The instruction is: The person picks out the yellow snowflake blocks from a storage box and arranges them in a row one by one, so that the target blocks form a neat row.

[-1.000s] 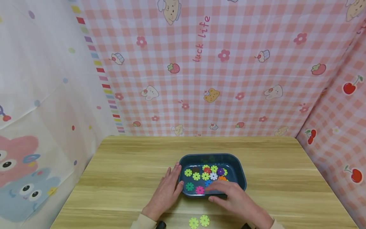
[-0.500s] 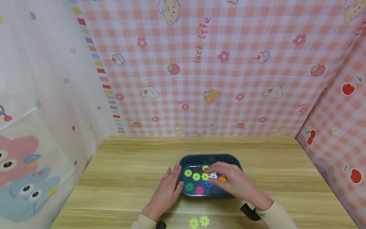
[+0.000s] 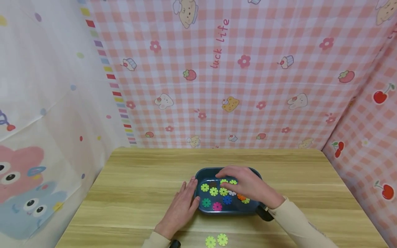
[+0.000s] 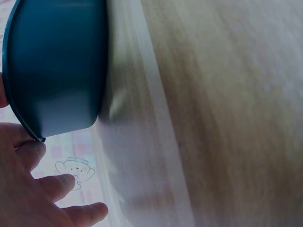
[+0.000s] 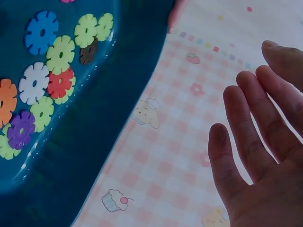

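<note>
Two cartoon figures, one pink (image 3: 21,165) and one blue (image 3: 40,203), decorate a white cloth (image 3: 59,69) at far left, beside a wood-grain table (image 3: 139,196). Next along, a person's left hand (image 3: 180,212), in a cream sleeve (image 3: 156,240), rests against the left end of a dark blue tray (image 3: 237,207), its fingers straight and slightly apart, fingertips touching the rim. Near the table's front edge, two loose yellow-green discs (image 3: 222,239) lie flat, just beside each other, outside the tray.

Within it, notched discs lie spread across the floor: a yellow-green disc (image 3: 205,187) toward the left end, with a dark green disc (image 3: 206,202) nearer the front; then a magenta disc (image 3: 217,206) close to the front wall, a blue disc (image 3: 227,200) near the middle and an orange disc (image 3: 241,197) farther right, partly over another yellow-green one. The right wrist view also shows a brown disc (image 5: 88,52), a red disc (image 5: 60,84) beside a white disc (image 5: 34,83), and a purple disc (image 5: 21,130) overlapping a yellow-green piece.

Above the tray's right half hovers the right hand (image 3: 248,186), a black band (image 3: 264,213) at its wrist, thumb and fingers apart with nothing between them. Behind hangs a pink gingham cloth (image 3: 273,89) lettered "luck life"; cherries (image 3: 387,191) dot the cloth at far right.
</note>
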`<state>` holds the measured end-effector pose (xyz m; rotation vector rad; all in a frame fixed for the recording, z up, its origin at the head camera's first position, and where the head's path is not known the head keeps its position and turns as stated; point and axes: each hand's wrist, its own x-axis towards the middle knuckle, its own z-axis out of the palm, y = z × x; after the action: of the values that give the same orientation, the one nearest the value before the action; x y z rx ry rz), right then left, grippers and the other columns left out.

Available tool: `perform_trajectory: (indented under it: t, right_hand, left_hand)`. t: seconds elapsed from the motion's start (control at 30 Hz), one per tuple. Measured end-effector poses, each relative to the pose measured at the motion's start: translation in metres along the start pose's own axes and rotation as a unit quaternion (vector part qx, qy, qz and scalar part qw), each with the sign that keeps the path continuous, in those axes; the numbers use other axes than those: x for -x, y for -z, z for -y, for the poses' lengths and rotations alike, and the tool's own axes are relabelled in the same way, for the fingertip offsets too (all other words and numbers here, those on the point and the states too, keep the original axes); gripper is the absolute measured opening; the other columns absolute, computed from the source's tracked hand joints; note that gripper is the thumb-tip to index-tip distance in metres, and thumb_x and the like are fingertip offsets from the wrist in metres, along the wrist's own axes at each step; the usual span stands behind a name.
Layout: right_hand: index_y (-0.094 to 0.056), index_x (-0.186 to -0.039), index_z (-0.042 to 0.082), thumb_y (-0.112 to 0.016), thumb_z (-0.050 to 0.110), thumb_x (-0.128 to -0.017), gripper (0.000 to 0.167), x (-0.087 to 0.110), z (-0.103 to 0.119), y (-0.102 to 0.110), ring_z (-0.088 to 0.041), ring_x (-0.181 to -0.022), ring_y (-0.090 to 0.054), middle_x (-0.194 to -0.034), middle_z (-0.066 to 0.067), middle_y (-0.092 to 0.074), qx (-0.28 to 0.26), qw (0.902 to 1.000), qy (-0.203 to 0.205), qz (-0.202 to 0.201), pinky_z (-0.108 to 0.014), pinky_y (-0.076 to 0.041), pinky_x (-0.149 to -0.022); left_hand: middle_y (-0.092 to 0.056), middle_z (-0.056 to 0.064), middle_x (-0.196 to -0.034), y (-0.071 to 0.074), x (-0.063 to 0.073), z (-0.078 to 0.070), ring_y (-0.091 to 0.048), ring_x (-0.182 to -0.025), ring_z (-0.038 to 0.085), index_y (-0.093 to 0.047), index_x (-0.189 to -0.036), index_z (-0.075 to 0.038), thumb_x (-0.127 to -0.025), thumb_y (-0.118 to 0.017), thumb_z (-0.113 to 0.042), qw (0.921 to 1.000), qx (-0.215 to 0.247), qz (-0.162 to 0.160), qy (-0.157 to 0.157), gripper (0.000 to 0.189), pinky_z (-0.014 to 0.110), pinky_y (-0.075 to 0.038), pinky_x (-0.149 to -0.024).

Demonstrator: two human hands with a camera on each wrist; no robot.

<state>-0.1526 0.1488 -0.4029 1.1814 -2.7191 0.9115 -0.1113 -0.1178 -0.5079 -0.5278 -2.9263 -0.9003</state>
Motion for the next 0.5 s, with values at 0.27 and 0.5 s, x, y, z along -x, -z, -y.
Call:
perform_trajectory:
  t: [0.27, 0.5]
  right_hand:
    - [-0.073, -0.128, 0.018, -0.071, 0.028, -0.100, 0.029, -0.023, -0.011, -0.007, -0.021, -0.119, -0.065, -0.128, 0.002, -0.070, -0.006, 0.9979, -0.032, 0.057, -0.046, -0.055, -0.101]
    - [-0.074, -0.128, 0.016, -0.072, 0.027, -0.099, 0.030, -0.041, -0.026, -0.022, -0.020, -0.120, -0.064, -0.129, 0.000, -0.070, 0.002, 0.9944, -0.040, 0.098, -0.045, -0.052, -0.105]
  left_hand:
    - [-0.026, 0.009, -0.170, 0.001, -0.001, 0.001, -0.028, -0.151, 0.046, -0.031, -0.163, -0.007, -0.110, -0.048, -0.029, 1.0000, 0.001, 0.006, 0.000, 0.060, 0.073, -0.033, -0.112]
    - [-0.027, 0.009, -0.170, 0.002, 0.000, 0.001, -0.028, -0.151, 0.047, -0.032, -0.162, -0.006, -0.110, -0.049, -0.029, 1.0000, 0.000, 0.005, -0.003, 0.060, 0.073, -0.034, -0.111]
